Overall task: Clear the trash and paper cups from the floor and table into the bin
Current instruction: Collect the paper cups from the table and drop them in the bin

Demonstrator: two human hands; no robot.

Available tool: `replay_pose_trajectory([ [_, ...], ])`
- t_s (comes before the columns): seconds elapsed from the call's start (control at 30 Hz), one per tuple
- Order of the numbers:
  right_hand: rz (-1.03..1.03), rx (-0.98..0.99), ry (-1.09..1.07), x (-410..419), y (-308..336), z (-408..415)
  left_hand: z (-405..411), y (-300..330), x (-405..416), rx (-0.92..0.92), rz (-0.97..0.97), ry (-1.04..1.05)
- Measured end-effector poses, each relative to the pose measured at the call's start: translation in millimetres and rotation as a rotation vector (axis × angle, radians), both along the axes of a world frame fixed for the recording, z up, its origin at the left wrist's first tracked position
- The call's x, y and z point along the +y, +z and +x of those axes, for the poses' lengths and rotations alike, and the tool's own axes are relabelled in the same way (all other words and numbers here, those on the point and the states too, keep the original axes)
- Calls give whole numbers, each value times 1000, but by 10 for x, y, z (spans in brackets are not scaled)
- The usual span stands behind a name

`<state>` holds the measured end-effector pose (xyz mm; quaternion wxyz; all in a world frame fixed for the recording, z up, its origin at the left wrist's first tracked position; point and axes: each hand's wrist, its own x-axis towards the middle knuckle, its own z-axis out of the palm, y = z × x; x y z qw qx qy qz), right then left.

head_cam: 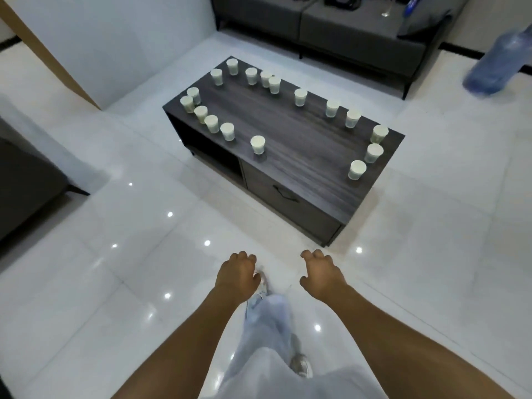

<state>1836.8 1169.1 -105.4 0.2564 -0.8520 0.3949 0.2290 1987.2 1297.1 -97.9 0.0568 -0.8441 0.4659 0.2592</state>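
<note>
Several white paper cups stand upright along the edges of a dark wooden coffee table (288, 131); the nearest cup (257, 144) is by the front edge, and another cup (357, 169) stands at the right end. My left hand (236, 276) and my right hand (321, 276) hang in front of me over the white floor, short of the table, fingers loosely curled and holding nothing. No bin is in view.
A grey sofa (345, 27) stands behind the table. A blue water bottle (498, 64) is at the far right. A dark seat (26, 180) sits at the left. Glossy white floor tiles (129, 269) surround the table. My legs and shoes show below.
</note>
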Motion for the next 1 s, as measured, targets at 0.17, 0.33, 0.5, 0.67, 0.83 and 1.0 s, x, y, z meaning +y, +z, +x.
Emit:
replay_pose_trajectory([
  [0.17,-3,-9,16,-651,-51,1117,1055,-63,-642,-3,-31,45],
  [0.33,21,-131,-5,-1178,2,2258,2099,-19,-1170,-26,-32,57],
  [0.5,58,-106,-14,-1631,-79,2934,2819,-46,-1610,6,32,60],
  [0.67,117,-24,-58,-2242,-306,3430,3436,-203,-2274,23,69,24],
  [0.83,151,-7,-128,-2896,-473,4037,4102,-328,-3010,39,108,-16],
  [1.0,192,48,-189,-3362,-565,4593,4746,-403,-3587,57,151,-49],
])
